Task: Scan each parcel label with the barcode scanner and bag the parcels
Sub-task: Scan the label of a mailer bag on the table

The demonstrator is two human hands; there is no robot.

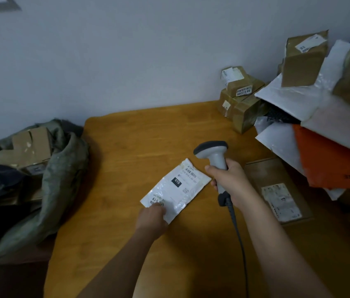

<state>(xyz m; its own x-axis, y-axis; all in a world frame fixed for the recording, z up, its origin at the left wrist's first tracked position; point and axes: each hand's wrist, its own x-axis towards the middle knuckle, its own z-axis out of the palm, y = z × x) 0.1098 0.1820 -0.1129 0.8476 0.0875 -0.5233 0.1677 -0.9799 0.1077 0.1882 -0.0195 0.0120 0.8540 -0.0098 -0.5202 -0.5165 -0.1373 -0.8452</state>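
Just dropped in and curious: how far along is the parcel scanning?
Some cardboard boxes already sit in the green sack. The left hand pinches a white mailer; the right hand grips the barcode scanner. A pile of parcels waits on the right.

The orange-brown wooden desk (148, 136) is finished smooth, with fine grain lines and a soft sheen. The flat white plastic mailer parcel (175, 191) is seen as glossy and crinkled, with a matt paper label stuck to it. The grey barcode scanner (213, 157) is moulded in matt plastic, its head trimmed in darker plastic. The small brown boxes (239, 100) are made of dull cardboard wrapped in shiny tape. The olive-green sack (62, 168) is woven, coarse and matt. A glossy orange plastic mailer (328, 162) is shown among the pile.
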